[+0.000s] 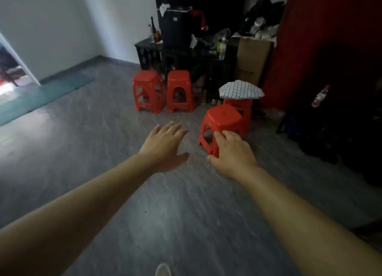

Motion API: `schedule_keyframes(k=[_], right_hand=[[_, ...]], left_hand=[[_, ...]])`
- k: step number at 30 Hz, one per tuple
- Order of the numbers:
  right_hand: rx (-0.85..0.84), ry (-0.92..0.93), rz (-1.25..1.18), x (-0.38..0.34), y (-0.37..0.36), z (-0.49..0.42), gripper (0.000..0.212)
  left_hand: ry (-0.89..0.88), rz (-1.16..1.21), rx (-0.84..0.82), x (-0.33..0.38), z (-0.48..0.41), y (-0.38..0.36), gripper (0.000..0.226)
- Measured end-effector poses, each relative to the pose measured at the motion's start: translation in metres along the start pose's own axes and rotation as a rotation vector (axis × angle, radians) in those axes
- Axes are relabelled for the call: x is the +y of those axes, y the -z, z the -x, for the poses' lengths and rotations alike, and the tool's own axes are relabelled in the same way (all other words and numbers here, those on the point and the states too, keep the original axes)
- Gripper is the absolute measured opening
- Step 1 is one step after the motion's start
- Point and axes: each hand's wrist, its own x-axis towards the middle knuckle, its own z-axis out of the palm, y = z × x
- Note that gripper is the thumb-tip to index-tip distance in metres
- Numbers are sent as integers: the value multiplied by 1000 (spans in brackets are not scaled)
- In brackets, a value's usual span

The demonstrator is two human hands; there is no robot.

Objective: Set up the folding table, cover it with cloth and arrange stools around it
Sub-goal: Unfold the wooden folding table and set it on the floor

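Spotting pair of red stools [147, 91] side by side by the dark cabinet [151, 52]. Reaching left grip [165, 143] out over grey floor [93, 155], fingers spread, holding nothing. Hovering right grip [233, 149], fingers loose and apart, over front leg of nearest stool [223, 118], can't tell if touching. Seeing checked cloth [240, 89] folded atop fourth stool [246, 106] just behind.

A lived-in room of a home, by the look of it. Red plastic stools [148, 90] stand on grey flooring [103, 151] before a cluttered black cabinet [175, 54] (bottles [222, 48], clothes, a cardboard box [251, 60]).
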Motion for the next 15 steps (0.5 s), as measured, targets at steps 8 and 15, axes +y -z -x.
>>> schedule_keyframes(k=[8, 15], right_hand=[[-83, -33, 30, -37, -37, -45, 81], [-131, -45, 65, -71, -60, -91, 82]], left_hand=[[9, 68, -74, -45, -8, -56, 82], [18, 164, -126, -98, -21, -89, 82]])
